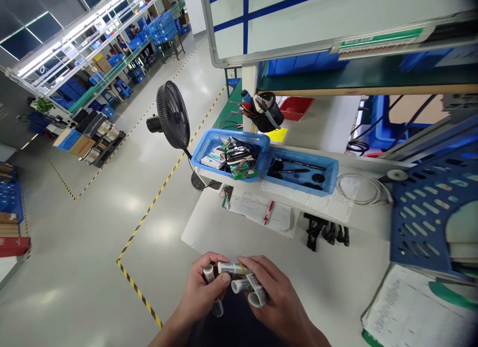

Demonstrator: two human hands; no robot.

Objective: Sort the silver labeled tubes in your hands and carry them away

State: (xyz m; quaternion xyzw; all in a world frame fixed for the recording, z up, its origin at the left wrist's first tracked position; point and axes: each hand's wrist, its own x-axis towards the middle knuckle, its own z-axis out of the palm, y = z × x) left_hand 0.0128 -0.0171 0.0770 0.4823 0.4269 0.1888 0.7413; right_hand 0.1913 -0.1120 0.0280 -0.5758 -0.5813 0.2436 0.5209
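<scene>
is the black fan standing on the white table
No, the black fan stands on the grey floor to the left of the white table, beside the yellow-and-black floor tape.

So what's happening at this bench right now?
A person holds a bunch of small white cylinders in both hands, the left hand and right hand close together above the white table. Further back sit two blue trays, one with wires, and a black fan stands on the floor.

Small grey cylindrical cells (239,282) with glossy wrapped labels; blue perforated plastic trays (298,170), smooth and semi-glossy; matt white bench (347,277); matt printed paper sheets (411,307); polished, reflective grey floor (93,227).
</scene>
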